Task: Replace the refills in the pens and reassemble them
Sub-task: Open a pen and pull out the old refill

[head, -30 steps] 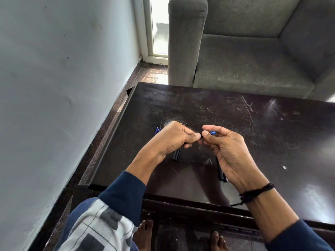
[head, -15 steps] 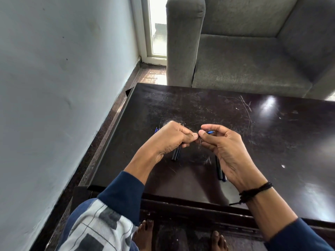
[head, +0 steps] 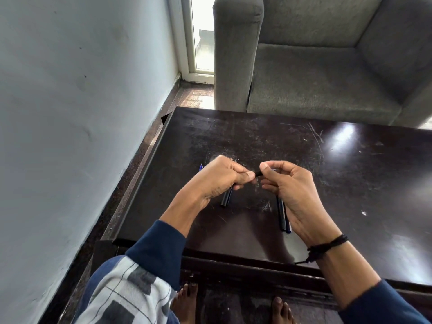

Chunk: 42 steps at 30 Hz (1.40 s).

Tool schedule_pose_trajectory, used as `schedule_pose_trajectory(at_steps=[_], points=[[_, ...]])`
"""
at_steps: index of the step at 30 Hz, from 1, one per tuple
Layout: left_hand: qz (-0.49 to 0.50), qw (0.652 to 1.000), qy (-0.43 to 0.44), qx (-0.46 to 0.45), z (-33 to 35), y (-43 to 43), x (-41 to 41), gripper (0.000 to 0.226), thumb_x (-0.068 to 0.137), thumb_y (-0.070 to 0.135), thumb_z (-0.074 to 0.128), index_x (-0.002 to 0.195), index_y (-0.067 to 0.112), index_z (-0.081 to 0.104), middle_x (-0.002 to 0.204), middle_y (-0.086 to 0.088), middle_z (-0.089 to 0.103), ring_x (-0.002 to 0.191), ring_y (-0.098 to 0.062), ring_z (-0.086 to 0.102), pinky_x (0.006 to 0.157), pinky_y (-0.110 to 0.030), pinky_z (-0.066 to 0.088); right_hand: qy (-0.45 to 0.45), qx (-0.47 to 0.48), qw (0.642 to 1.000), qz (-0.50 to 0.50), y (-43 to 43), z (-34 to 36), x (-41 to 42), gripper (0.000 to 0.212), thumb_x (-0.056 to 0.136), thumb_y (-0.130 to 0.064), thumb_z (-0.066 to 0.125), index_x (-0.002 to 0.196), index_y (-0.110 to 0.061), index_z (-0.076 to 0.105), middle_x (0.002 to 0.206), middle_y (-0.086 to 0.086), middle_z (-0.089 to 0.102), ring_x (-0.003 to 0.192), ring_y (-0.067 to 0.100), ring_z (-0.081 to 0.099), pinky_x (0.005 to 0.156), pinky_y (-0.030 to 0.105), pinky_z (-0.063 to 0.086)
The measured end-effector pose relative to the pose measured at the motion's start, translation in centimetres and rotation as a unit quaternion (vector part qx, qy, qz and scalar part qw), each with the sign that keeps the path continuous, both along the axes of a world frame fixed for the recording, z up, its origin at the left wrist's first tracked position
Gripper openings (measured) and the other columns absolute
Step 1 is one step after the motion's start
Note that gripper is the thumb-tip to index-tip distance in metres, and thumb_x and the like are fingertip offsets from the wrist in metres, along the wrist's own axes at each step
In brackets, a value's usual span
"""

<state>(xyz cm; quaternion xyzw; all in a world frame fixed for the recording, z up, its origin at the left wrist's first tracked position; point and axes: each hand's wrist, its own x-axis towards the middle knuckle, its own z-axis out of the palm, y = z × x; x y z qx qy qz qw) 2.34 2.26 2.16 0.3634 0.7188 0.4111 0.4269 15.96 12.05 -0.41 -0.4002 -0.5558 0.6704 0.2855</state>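
Both hands are raised over the dark table [head: 257, 136]. My left hand [head: 217, 181] grips a dark pen barrel [head: 226, 199] whose lower end sticks out below the fist. My right hand [head: 289, 190] pinches the pen's black tip end [head: 257, 173] between thumb and forefinger, right next to the left thumb. Two dark pens [head: 283, 216] lie side by side on the table under the right palm, partly hidden by it. Blue refill ends [head: 201, 167] peek out behind the left hand.
A pale wall [head: 81, 113] runs along the left, with a strip of floor between it and the table. A grey sofa [head: 315, 73] stands beyond the table's far edge. My bare feet [head: 187, 300] show below the near edge.
The right hand has shifted a little to the right and its fingers have spread, so a short black stretch of pen shows between the two hands. The left hand holds its place.
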Motion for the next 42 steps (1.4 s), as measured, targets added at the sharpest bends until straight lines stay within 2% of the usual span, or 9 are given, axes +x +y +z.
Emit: schedule_pose_trajectory(at_steps=[6, 11, 14, 18, 23, 25, 31, 37, 42], points=[[0.003, 1.0, 0.005, 0.004, -0.2, 0.0, -0.2, 0.026, 0.098, 0.019, 0.065, 0.098, -0.004, 0.077, 0.047, 0.009, 0.05, 0.05, 0.01, 0.054, 0.092, -0.026, 0.037, 0.009, 0.023, 1.0, 0.016, -0.1, 0.3, 0.2, 0.014, 0.089, 0.0, 0.073, 0.097, -0.011, 0.076, 0.092, 0.008, 0.074, 0.085, 0.021, 0.067, 0.088, 0.035, 0.056], [-0.002, 1.0, 0.021, 0.008, -0.4, 0.1, -0.3, 0.024, 0.096, 0.018, 0.068, 0.1, -0.004, 0.077, 0.047, 0.009, 0.048, 0.048, 0.007, 0.048, 0.074, -0.016, 0.036, 0.013, -0.001, 1.0, -0.001, 0.1, 0.1, 0.2, 0.011, 0.089, -0.016, 0.077, 0.097, -0.009, 0.074, 0.083, 0.004, 0.073, 0.073, 0.011, 0.071, 0.07, 0.022, 0.056], [-0.004, 1.0, 0.022, 0.014, -0.6, 0.1, -0.3, 0.018, 0.094, 0.017, 0.071, 0.101, 0.003, 0.079, 0.052, 0.005, 0.052, 0.049, 0.008, 0.049, 0.078, -0.018, 0.038, 0.006, 0.021, 1.0, 0.002, 0.1, 0.1, 0.2, 0.008, 0.089, -0.008, 0.075, 0.097, -0.007, 0.074, 0.078, 0.0, 0.072, 0.071, 0.011, 0.072, 0.069, 0.022, 0.057], [-0.001, 1.0, 0.015, 0.023, -0.8, 0.2, -0.6, 0.015, 0.093, 0.017, 0.072, 0.1, 0.008, 0.08, 0.058, -0.001, 0.054, 0.051, 0.004, 0.048, 0.077, -0.021, 0.037, 0.019, 0.029, 0.999, 0.016, 0.1, 0.2, 0.3, 0.014, 0.087, -0.001, 0.075, 0.097, -0.011, 0.075, 0.083, 0.004, 0.072, 0.082, 0.023, 0.069, 0.085, 0.033, 0.057], [0.003, 1.0, 0.022, 0.021, -0.8, 0.2, -0.6, 0.016, 0.093, 0.018, 0.072, 0.101, 0.007, 0.08, 0.058, 0.001, 0.056, 0.051, 0.004, 0.049, 0.073, -0.018, 0.037, 0.018, 0.014, 1.0, 0.006, 0.1, 0.2, 0.1, 0.012, 0.089, -0.017, 0.077, 0.096, -0.009, 0.072, 0.075, 0.001, 0.071, 0.065, 0.008, 0.069, 0.065, 0.018, 0.056], [0.002, 1.0, 0.024, 0.019, -0.8, 0.3, -0.5, 0.016, 0.092, 0.018, 0.072, 0.102, 0.008, 0.08, 0.058, 0.001, 0.056, 0.051, 0.004, 0.048, 0.073, -0.018, 0.037, -0.001, 0.034, 0.999, 0.003, 0.2, 0.0, 0.2, 0.008, 0.09, -0.013, 0.076, 0.095, -0.008, 0.072, 0.069, -0.001, 0.071, 0.061, 0.007, 0.066, 0.061, 0.016, 0.054], [0.009, 1.0, 0.013, 0.025, -0.8, 0.3, -0.6, 0.017, 0.092, 0.016, 0.072, 0.1, 0.003, 0.08, 0.067, -0.009, 0.062, 0.052, 0.004, 0.05, 0.08, -0.021, 0.038, 0.002, 0.051, 0.999, 0.017, 0.3, -0.1, 0.3, 0.012, 0.088, -0.003, 0.076, 0.097, -0.012, 0.074, 0.072, -0.004, 0.069, 0.07, 0.009, 0.064, 0.074, 0.024, 0.056], [0.014, 1.0, 0.026, 0.007, -0.2, 0.1, -0.2, 0.017, 0.093, 0.019, 0.072, 0.098, 0.006, 0.081, 0.055, 0.001, 0.054, 0.048, 0.005, 0.049, 0.081, -0.022, 0.037, -0.009, 0.034, 0.999, 0.002, 0.3, -0.1, 0.1, 0.005, 0.091, -0.014, 0.075, 0.091, -0.01, 0.073, 0.07, -0.002, 0.072, 0.064, 0.007, 0.067, 0.063, 0.017, 0.054], [0.023, 0.999, 0.025, 0.001, 0.1, -0.1, -0.1, 0.02, 0.094, 0.021, 0.07, 0.096, 0.004, 0.08, 0.052, 0.002, 0.052, 0.047, 0.007, 0.048, 0.077, -0.022, 0.035, -0.002, 0.053, 0.998, 0.017, 0.2, 0.1, 0.2, 0.016, 0.087, 0.0, 0.075, 0.093, -0.015, 0.076, 0.084, 0.002, 0.073, 0.083, 0.015, 0.067, 0.087, 0.031, 0.057]])
